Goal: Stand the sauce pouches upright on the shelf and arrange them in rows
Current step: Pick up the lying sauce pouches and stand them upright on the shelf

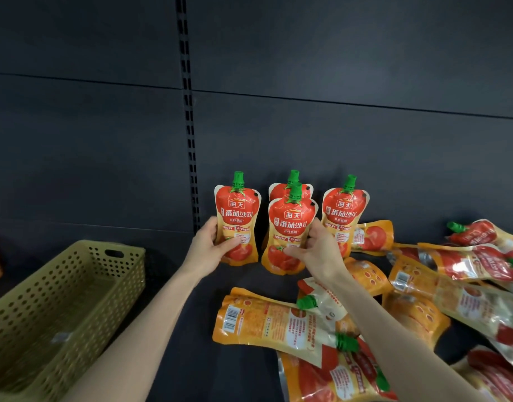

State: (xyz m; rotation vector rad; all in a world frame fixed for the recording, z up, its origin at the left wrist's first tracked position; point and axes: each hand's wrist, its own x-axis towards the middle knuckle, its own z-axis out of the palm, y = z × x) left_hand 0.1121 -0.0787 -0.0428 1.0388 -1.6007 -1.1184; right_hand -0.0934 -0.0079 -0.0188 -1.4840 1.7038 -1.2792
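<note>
Red and orange tomato sauce pouches with green caps stand upright at the back of the dark shelf (243, 282). My left hand (211, 246) grips the leftmost upright pouch (237, 216) at its lower left side. My right hand (316, 250) grips the middle front pouch (290, 227) at its lower right. Directly behind that one stands another pouch (290, 187), mostly hidden. A further upright pouch (344, 210) stands to the right, by the back wall. Several more pouches (278, 317) lie flat in a loose pile on the right half of the shelf.
An olive perforated plastic basket (60, 309) sits on the shelf at the left. A slotted upright rail (188, 111) runs down the dark back panel. Flat pouches (467, 268) crowd the shelf's right side up to the frame edge.
</note>
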